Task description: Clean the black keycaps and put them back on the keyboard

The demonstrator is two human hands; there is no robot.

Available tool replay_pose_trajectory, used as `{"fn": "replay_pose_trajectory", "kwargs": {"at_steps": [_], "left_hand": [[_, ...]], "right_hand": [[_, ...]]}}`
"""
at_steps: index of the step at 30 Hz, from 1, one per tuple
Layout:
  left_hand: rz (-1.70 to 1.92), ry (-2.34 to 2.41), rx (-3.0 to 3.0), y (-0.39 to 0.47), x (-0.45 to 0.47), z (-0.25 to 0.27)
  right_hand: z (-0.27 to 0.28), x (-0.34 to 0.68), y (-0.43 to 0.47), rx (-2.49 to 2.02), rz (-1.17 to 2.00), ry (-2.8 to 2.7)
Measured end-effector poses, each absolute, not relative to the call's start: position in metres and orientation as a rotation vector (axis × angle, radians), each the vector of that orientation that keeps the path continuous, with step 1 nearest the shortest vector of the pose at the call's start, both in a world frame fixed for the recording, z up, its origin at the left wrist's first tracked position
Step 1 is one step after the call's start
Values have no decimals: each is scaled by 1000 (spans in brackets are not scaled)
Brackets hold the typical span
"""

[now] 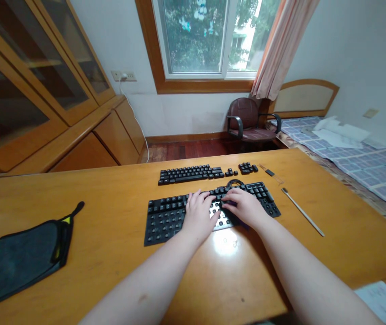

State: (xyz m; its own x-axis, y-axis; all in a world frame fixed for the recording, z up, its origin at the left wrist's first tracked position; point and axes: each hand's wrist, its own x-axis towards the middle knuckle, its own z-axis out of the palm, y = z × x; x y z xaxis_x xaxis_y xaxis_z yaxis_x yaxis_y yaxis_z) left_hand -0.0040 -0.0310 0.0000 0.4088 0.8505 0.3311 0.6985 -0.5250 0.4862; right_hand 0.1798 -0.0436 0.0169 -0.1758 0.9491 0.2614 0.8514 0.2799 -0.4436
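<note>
A black keyboard lies on the desk. Its top rows carry keycaps, while bare switch posts show over much of the rest. My left hand rests on its middle with the fingers spread, holding nothing. Just to the right, my right hand is bent over the keyboard with thumb and fingers drawn together. Something small and dark shows at those fingertips, too hidden to name. Behind the keyboard, loose black keycaps sit in rows, with a smaller group of keycaps to their right. A coiled black cable lies at the keyboard's back edge.
Right of the keyboard lies a thin stick-like brush, with a small wire-ended tool behind it. A dark grey cloth with black edging is at the left of the wooden desk. A chair stands beyond.
</note>
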Motion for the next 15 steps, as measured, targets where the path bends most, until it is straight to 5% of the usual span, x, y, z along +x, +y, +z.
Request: {"fn": "replay_pose_trajectory", "kwargs": {"at_steps": [15], "left_hand": [[762,1271,2427,-33,-4,3]], "right_hand": [[17,176,-44,-1645,336,-2015]]}}
